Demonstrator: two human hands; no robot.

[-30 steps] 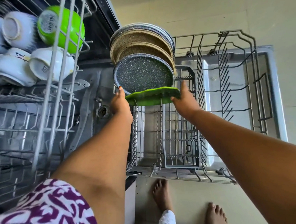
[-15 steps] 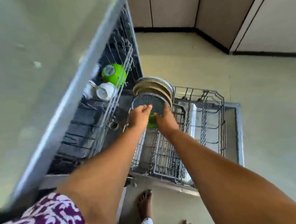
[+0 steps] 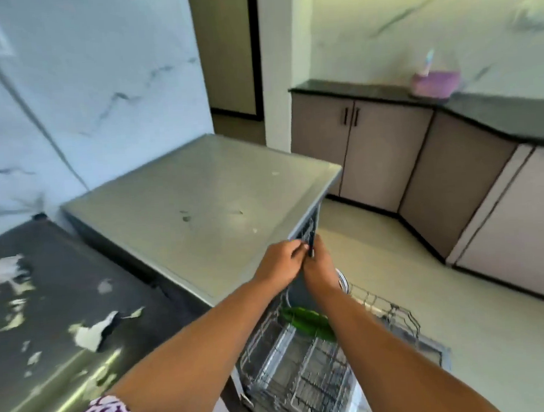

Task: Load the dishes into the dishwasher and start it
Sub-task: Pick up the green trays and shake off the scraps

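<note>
The steel dishwasher (image 3: 200,203) stands open with its lower rack (image 3: 306,379) pulled out over the floor. A green plate (image 3: 309,323) sits in that rack, behind my right forearm. The rim of a pale plate (image 3: 342,282) shows just behind my right wrist. My left hand (image 3: 280,262) and my right hand (image 3: 319,266) meet at the dishwasher's top front corner, beside a thin dark part of the machine. The blur hides whether either hand grips anything. The upper rack and the cups are out of sight.
A dark worn counter (image 3: 47,299) adjoins the dishwasher on the left. Beige cabinets (image 3: 388,154) with a black top line the far wall, with a purple container (image 3: 435,82) on them. The open door (image 3: 439,351) lies low on the right over the pale floor.
My head has lifted, so the view rose from the racks to the dishwasher's top. Both hands let go of the green plate, which stays in the lower rack, and rose to the top front corner.
</note>
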